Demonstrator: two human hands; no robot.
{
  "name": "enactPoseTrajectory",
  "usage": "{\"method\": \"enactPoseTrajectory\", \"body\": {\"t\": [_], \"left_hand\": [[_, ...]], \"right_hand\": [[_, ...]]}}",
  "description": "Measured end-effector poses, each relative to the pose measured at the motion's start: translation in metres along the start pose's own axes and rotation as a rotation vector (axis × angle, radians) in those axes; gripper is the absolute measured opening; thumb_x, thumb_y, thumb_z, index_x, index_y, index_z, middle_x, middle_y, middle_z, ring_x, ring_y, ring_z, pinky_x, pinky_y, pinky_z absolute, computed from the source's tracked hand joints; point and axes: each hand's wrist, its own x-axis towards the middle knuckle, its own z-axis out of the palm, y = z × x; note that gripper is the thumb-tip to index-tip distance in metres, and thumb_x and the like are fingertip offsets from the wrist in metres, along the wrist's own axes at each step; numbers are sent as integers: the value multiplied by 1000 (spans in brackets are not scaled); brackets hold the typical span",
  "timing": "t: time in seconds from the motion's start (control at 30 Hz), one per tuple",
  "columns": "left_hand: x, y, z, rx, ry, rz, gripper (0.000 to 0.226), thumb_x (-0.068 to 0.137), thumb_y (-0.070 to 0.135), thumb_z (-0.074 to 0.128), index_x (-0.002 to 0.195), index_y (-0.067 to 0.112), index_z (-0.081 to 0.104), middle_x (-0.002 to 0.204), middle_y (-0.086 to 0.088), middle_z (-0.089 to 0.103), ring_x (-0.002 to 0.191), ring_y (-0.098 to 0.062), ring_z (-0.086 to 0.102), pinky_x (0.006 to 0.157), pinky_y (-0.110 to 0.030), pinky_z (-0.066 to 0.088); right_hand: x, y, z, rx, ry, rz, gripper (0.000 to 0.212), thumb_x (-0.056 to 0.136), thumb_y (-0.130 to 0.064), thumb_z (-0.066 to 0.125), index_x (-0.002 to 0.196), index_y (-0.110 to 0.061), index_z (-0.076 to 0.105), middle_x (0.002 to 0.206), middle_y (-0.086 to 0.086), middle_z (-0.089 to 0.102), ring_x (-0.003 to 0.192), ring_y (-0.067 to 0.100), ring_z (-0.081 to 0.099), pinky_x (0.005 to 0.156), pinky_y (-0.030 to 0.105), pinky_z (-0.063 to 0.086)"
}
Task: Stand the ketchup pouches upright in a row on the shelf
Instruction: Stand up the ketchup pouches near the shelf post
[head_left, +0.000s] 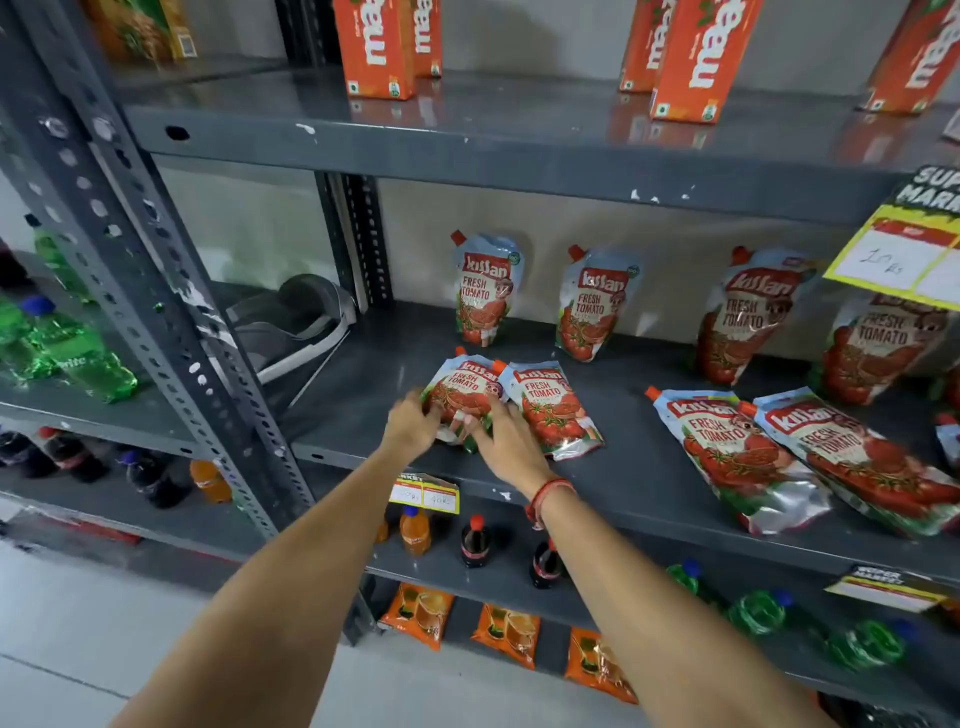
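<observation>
Soft, even indoor light falls without hard shadows. The glossy upper shelf (519, 109) mirrors the orange cartons (376, 47). Wide-angle distortion bends the rack upright (130, 249) (most at the edges), and the left hand (413, 423) is motion-blurred.

Bare shelf (363, 374) left of flat pouches (550, 410).

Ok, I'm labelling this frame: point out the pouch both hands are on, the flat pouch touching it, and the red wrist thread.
held ketchup pouch (466, 387): head view, printed front.
neighbouring flat pouch (553, 408): head view, tomato picture.
red wrist thread (548, 493): head view, band on right wrist.
</observation>
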Motion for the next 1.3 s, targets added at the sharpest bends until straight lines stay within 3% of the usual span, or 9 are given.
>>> {"method": "enactPoseTrajectory", "body": {"t": [0.17,0.37,0.5,0.6,0.77,0.9,1.0,1.13,1.3], "left_hand": [[-1,1,2,-223,-34,-174,28,87,17,58,112,3,61,99,-10,65,90,-26,59,85,-32,47],[5,-16,-28,-363,-372,-425,49,73,29,76,112,6,59,109,-6,63,108,-24,56,100,-39,43],[35,-32,-16,-381,-202,-370,66,68,53,70,114,8,59,116,-12,65,103,-31,63,95,-44,50],[37,-22,-7,-374,-148,-404,45,85,39,58,112,2,59,111,-19,67,95,-33,67,91,-44,53],[30,-7,-13,-445,-143,-498,35,96,25,43,112,-4,55,106,-22,63,85,-30,61,75,-36,50],[36,-8,-21,-540,-60,-446,42,95,35,40,122,4,48,113,-18,61,97,-31,60,90,-42,50],[48,1,-27,-638,9,-311,31,96,39,40,109,12,49,106,-13,62,97,-28,60,89,-43,51],[57,14,-36,-754,78,-115,24,98,28,37,87,14,53,87,-7,63,79,-19,59,73,-32,50],[59,18,-35,-831,149,2,29,99,28,34,77,17,49,79,1,59,71,-8,56,66,-21,47]], "right_hand": [[4,-1,14,435,40,173,38,97,-33,45,125,-9,54,127,15,58,122,33,50,105,41,39],[4,7,20,645,165,448,42,96,-34,46,115,2,59,120,19,60,111,35,56,93,37,44],[17,21,31,751,-105,571,42,88,-35,61,109,1,59,105,12,65,77,22,62,57,28,54],[27,16,37,798,-191,578,41,71,-22,74,107,-6,63,108,15,68,90,29,68,80,46,58],[23,-12,25,931,-285,515,40,79,-15,73,115,-7,60,114,13,68,106,30,65,89,42,54],[26,-12,24,788,-258,368,50,76,-19,76,118,-10,51,117,8,65,105,24,62,77,32,52],[30,-14,17,794,-180,231,53,76,-15,76,119,-8,45,121,9,63,103,18,60,74,22,49],[42,-18,7,704,-104,43,59,76,-13,76,122,-10,40,126,11,61,111,19,60,99,38,49],[54,-18,3,463,-50,-103,67,76,-20,76,130,-12,36,133,9,56,122,23,54,101,43,48]]}}
